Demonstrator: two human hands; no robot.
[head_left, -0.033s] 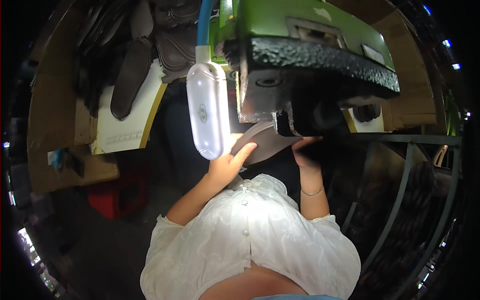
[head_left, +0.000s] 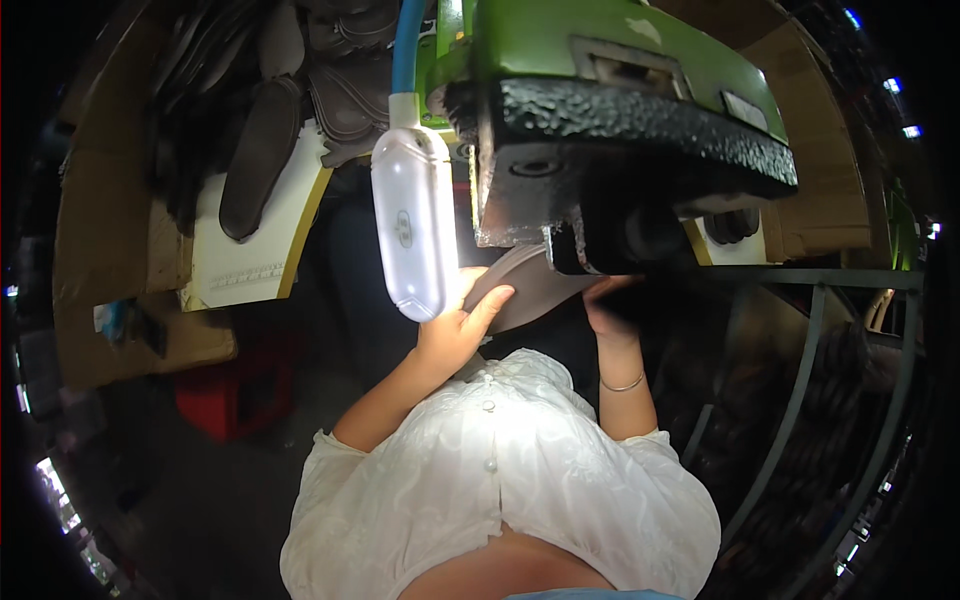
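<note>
A grey-brown shoe sole (head_left: 530,292) is tilted beneath the head of a green machine (head_left: 640,110), whose black lower part hides the sole's far edge. At the sole's left end my left hand (head_left: 458,325) is closed on it, thumb on the near face and fingers behind. My right hand (head_left: 608,305) grips the right end; its fingertips are partly hidden in the shadow under the machine. A lit white lamp (head_left: 412,225) hangs just above my left hand.
Many dark soles (head_left: 262,150) are piled at the back left, some over a white board (head_left: 245,250). Cardboard (head_left: 110,230) surrounds them. A red stool (head_left: 235,395) stands low at left. To the right is a metal rack (head_left: 815,330) with dark pieces. A blue hose (head_left: 408,50) leads up from the lamp.
</note>
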